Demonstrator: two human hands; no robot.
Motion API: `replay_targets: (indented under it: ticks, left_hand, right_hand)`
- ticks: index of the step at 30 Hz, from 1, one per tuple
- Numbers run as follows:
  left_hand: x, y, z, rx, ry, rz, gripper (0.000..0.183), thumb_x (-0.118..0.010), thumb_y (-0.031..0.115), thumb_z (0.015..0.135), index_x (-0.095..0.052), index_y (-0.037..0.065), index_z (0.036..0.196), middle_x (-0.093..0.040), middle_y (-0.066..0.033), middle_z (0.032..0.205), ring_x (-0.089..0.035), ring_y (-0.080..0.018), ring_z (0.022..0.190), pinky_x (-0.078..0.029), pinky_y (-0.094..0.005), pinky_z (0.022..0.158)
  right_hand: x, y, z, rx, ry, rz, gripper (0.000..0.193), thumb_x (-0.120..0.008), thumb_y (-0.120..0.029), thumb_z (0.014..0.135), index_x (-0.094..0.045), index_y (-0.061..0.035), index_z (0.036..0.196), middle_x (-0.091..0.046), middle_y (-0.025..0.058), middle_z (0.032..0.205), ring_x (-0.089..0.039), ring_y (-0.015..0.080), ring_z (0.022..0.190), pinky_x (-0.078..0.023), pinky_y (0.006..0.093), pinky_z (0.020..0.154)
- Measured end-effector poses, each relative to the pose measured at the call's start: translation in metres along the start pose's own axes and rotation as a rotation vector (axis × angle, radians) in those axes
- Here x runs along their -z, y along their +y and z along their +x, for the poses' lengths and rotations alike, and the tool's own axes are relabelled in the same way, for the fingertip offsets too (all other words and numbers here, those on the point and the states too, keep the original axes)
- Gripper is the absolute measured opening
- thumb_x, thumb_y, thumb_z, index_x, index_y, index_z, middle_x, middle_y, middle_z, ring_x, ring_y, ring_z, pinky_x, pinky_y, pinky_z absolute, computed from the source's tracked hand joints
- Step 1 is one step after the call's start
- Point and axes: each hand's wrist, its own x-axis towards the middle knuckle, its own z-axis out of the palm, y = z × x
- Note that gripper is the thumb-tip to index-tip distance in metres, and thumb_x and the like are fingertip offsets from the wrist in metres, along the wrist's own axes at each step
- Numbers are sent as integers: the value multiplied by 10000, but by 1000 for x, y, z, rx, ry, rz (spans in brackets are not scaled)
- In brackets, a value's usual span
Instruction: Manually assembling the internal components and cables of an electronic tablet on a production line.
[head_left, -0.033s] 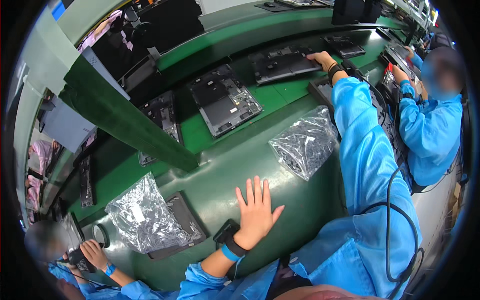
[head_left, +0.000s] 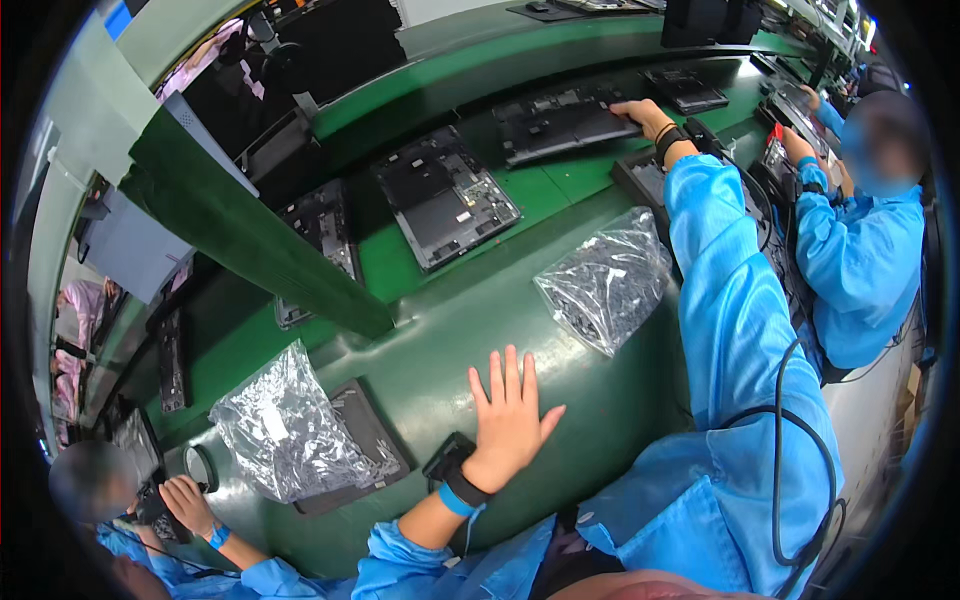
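Note:
My right arm reaches far forward, and my right hand (head_left: 645, 118) grips the right edge of a dark open laptop base (head_left: 560, 130) on the green bench strip. Its thumb and fingers close on that edge; the underside of the grip is hidden. My left hand (head_left: 508, 420) rests flat with spread fingers on the green tabletop (head_left: 440, 350), holding nothing. Between the hands lies a clear plastic bag (head_left: 605, 285) of small dark parts. Left of my left hand, another such bag (head_left: 285, 430) lies partly over a dark grey flat tray (head_left: 370, 430).
More opened laptop bases (head_left: 445, 200) line the bench strip. A slanting green post (head_left: 250, 220) rises at left. A dark box (head_left: 640, 180) stands beside my right forearm. Co-workers in blue sit at right (head_left: 865, 250) and lower left (head_left: 190, 505). A black cable (head_left: 778, 450) hangs along my right sleeve.

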Motion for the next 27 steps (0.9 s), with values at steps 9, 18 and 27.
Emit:
replay_targets:
  ticks: [9,18,27]
  left_hand:
    - [53,-8,61,163,142,-1427,639,-529,321,992,-265,-21,1463,-387,-215,1452,-409,-301,1334,-348,-431,1107]
    - [64,2,97,347,812,-1883,420,-428,339,1039,-475,-15,1260,-604,-99,1164,-600,-184,1046,-480,-369,933]
    - [61,-26,-46,750,487,-1736,466,-500,334,1011,-469,-29,1302,-598,-130,1220,-619,-224,1069,-520,-375,915]
  right_hand:
    - [-33,-30,-188,128,21,689,98,-675,-103,867,-637,-37,928,-613,42,868,-608,166,790,-527,339,705]
    - [-107,23,-433,250,-134,804,435,-651,-118,903,-467,26,1269,-598,121,1208,-595,199,1098,-466,335,969]
    - [-70,60,-374,598,-224,-118,154,-654,-179,887,-722,-54,943,-666,30,846,-611,153,882,-486,289,748]
